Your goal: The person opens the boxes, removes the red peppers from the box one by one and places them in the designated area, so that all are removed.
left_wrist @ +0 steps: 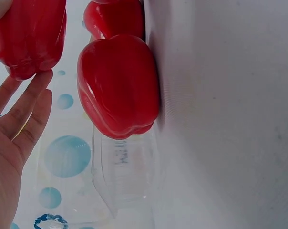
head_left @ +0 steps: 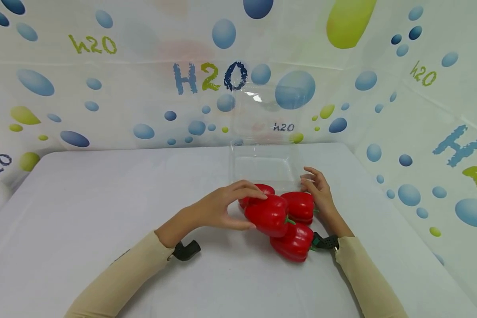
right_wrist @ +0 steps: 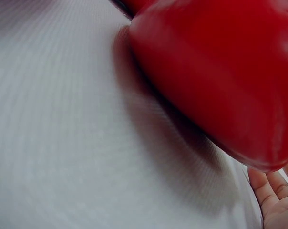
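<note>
In the head view my left hand [head_left: 218, 206] grips a glossy red bell pepper [head_left: 267, 216] with a green stem, thumb low and fingers over its top. The left wrist view shows this held pepper [left_wrist: 29, 36] raised off the table. Three more red bell peppers lie close by: one behind it [head_left: 264, 190], one to its right [head_left: 300, 206], one in front [head_left: 294, 243]. My right hand [head_left: 321, 194] is beside the right front corner of a clear plastic box [head_left: 264, 168], fingers loosely bent, fingertips right at its edge. A pepper [right_wrist: 220, 86] fills much of the right wrist view.
The clear box's lid [head_left: 258, 106] stands raised at its back. The white table [head_left: 123, 198] reaches back to a patterned curtain [head_left: 143, 88] with blue and green drops, which also hangs along the right side. Dark straps [head_left: 187, 250] sit at both wrists.
</note>
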{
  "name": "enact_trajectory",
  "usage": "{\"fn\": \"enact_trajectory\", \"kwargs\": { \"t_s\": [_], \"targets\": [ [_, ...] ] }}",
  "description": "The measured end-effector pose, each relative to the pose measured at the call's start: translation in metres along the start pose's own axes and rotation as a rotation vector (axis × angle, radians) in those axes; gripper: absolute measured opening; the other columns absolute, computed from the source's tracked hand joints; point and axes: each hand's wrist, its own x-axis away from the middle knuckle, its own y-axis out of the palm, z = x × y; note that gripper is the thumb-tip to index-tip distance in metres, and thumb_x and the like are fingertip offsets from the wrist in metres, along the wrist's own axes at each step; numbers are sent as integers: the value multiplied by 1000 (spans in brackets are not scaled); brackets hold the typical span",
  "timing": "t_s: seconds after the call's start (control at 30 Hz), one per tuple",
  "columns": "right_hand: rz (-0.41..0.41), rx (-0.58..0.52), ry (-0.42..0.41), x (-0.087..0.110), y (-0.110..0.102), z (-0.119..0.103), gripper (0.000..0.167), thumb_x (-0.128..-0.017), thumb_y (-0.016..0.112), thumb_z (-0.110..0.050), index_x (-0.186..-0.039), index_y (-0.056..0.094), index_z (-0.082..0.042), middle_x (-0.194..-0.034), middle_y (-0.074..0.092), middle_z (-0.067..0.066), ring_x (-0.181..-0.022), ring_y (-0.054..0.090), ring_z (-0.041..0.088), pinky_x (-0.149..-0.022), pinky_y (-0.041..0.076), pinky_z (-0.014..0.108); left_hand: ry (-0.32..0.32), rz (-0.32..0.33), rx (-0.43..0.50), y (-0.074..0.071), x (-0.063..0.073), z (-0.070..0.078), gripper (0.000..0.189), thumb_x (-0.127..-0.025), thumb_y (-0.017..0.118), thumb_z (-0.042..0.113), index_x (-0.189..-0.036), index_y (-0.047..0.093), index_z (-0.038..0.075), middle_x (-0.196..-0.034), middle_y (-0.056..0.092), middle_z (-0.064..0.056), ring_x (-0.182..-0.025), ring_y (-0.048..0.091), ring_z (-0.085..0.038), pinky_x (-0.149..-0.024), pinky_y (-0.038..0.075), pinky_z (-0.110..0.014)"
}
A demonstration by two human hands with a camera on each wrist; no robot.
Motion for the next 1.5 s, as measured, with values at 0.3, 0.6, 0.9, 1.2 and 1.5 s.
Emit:
{"fn": "enact_trajectory", "kwargs": {
  "t_s": [0.3, 0.6, 0.9, 1.2, 1.5],
  "targets": [
    [-1, -13, -16, 0, -2, -2, 48, -99, 53, -12, -144, 37, -5, -128, 49, 24, -83, 59, 12, -75, 54, 16, -18, -12, -2, -2, 6, 0, 65, -75, 85, 20, -132, 55, 14, -130, 53, -6, -118, 52, -16, -78, 58, -36],
    [0, -3, -15, -1, -2, -1, 50, -99, 53, -12, -145, 35, -3, -128, 49, 25, -83, 59, 12, -73, 54, 17, -79, -16, -41, -5, 15, 0, 64, -73, 86, 22, -130, 57, 15, -128, 55, -4, -112, 53, -14, -74, 58, -36],
    [-8, -11, -10, -1, -1, 1, 48, -100, 52, -11, -145, 36, -7, -131, 48, 24, -84, 58, 13, -72, 55, 17, -123, -36, -58, -8, 26, -2, 62, -73, 85, 23, -129, 58, 16, -127, 55, -3, -112, 54, -14, -74, 58, -34],
    [-16, -17, -12, 0, -1, 3, 48, -100, 51, -11, -144, 36, -4, -130, 47, 26, -83, 59, 11, -73, 55, 17, -162, -57, -48, -7, 36, -5, 58, -77, 82, 24, -129, 58, 16, -127, 56, -3, -111, 54, -14, -77, 57, -34],
    [-7, -27, -19, 1, -1, 1, 47, -100, 52, -12, -144, 37, -5, -127, 49, 23, -82, 59, 11, -71, 55, 18, -191, -80, -41, -8, 37, -8, 57, -78, 82, 27, -130, 59, 18, -127, 56, 0, -109, 54, -11, -78, 57, -34]
  ]
}}
